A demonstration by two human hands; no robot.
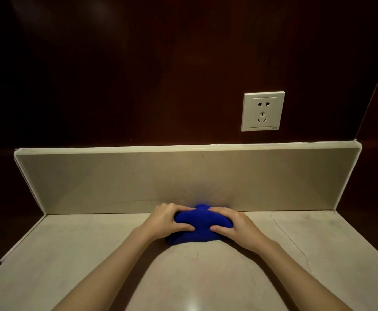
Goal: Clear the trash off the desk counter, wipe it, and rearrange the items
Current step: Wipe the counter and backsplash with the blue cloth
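Observation:
A bunched blue cloth [200, 225] lies on the beige stone counter [71, 254], close to the low backsplash. My left hand [168, 219] grips its left side, fingers curled over the top and thumb pressed into the fabric. My right hand [233, 223] grips the right side in the same way. Both forearms reach in from the bottom of the view. The part of the cloth under the hands is hidden.
A beige backsplash [116, 180] runs along the counter's back and up the left edge. Above it is a dark wood wall with a white power socket [262, 111] at the right. A thin crack [291, 241] crosses the counter on the right.

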